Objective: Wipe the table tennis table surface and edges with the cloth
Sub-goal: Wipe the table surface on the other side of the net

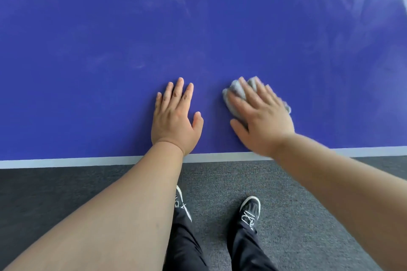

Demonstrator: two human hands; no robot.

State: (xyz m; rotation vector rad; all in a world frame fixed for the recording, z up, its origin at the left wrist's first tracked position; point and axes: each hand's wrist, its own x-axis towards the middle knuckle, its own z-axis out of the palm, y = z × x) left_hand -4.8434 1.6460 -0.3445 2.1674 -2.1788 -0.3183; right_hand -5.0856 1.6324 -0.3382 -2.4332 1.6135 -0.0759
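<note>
My left hand (174,116) lies flat, palm down, fingers straight; my right hand (262,116), blurred, is palm down with fingers splayed. Both arms reach forward.

Bare arms, black trousers, black lace-up shoes.
The left forearm (123,204) fills the lower left of the frame and the right forearm (352,187) the lower right, both bare to the frame's edge. The left hand (174,116) is bare and sharp, while the right hand (262,121) is bare and smeared by blur. At lower centre are loose, matte black trousers (246,248). The right shoe (250,211) is black with white laces and a pale sole edge. The left shoe (181,202), also black with white trim, is half hidden behind the left forearm.
</note>
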